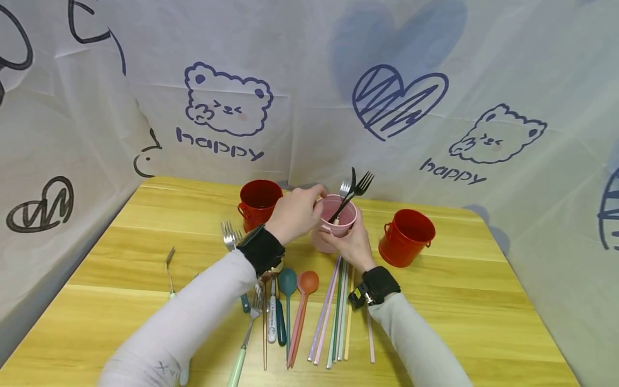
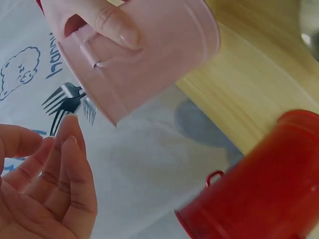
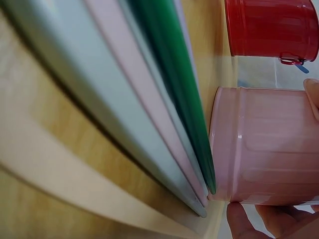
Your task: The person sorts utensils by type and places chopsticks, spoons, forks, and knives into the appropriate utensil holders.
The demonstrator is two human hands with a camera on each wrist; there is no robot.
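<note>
My right hand (image 1: 354, 244) grips a pink bucket (image 1: 333, 230), its thumb across the front near the small handle loop. In the right wrist view, the hand's other fingers (image 3: 241, 221) wrap the bucket's far side. A black fork (image 1: 364, 184), a silver fork (image 1: 345, 186) and a slim black piece of cutlery lean inside the bucket, tops above the rim. At the rim's left side is my left hand (image 1: 296, 214); in the left wrist view its fingers (image 2: 77, 174) are loosely bent beside the fork heads, with nothing between them.
Red buckets stand left (image 1: 258, 199) and right (image 1: 407, 236) of the pink one. In front lie several chopsticks (image 1: 340, 317), an orange spoon (image 1: 308, 282), a teal spoon (image 1: 287, 282) and a green-handled fork (image 1: 239, 360). More forks (image 1: 228, 234) lie left; a printed cloth hangs behind.
</note>
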